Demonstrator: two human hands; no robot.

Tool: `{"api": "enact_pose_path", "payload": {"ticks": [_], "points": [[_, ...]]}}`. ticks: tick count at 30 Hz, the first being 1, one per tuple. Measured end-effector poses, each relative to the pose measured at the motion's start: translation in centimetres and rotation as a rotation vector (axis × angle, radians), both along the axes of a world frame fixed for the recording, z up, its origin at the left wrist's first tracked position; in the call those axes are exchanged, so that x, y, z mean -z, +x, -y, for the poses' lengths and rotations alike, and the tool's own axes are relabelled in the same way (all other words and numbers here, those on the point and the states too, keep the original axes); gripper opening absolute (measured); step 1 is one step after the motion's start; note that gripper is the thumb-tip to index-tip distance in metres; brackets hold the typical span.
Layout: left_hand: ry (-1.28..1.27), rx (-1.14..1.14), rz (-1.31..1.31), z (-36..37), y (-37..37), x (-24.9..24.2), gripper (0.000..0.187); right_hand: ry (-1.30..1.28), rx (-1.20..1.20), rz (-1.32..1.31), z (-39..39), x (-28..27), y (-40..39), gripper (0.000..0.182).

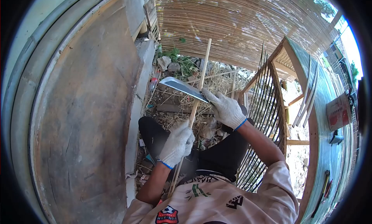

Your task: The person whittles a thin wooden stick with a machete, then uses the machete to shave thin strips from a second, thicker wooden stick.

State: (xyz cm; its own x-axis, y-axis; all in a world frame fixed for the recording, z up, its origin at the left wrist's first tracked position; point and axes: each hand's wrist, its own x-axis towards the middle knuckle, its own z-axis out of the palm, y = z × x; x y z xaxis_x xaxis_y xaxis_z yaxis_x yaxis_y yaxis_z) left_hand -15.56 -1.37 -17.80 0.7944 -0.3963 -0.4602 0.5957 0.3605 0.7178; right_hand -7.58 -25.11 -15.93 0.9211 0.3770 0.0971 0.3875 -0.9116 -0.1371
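Observation:
A long pale bamboo strip [205, 62] runs from near my lap up and away, slanting a little right. My left hand [176, 144], in a white knit glove with a blue cuff, is closed around its lower part. My right hand [225, 109], gloved the same way, is closed on a machete [182, 87], and its fingers hide the handle. The broad blade points left and crosses over the strip, above my left hand. The fingertips of my right hand are right beside the strip.
Straw and bamboo shavings [221, 84] litter the ground ahead. A big wooden board [85, 108] stands at left. On the right are a slatted bamboo frame [267, 96] and a green-topped bench [327, 146] with a tin [339, 111]. A bamboo screen [224, 22] hangs behind.

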Motion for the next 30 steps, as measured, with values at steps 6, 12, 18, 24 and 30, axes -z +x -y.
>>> {"api": "enact_pose_path", "payload": {"ticks": [6,12,18,24,30], "points": [[0.037,0.025,-0.008,0.1,0.5,-0.5,0.044,-0.073,-0.161,-0.024,-0.3,1.0,-1.0,0.094],[0.034,0.051,-0.014,0.0,-0.6,-0.3,0.046,-0.027,-0.006,0.046,1.7,1.1,2.2,0.088],[0.065,0.06,-0.007,0.0,-1.0,-0.5,0.046,-0.099,0.062,0.027,2.5,2.1,4.1,0.084],[0.035,0.071,-0.017,-0.6,-1.1,-0.1,0.046,-0.125,0.122,0.043,4.2,5.2,7.1,0.073],[0.056,0.126,-0.063,-2.2,-4.3,-0.6,0.048,-0.067,0.26,0.056,6.8,4.9,10.3,0.068]]}}
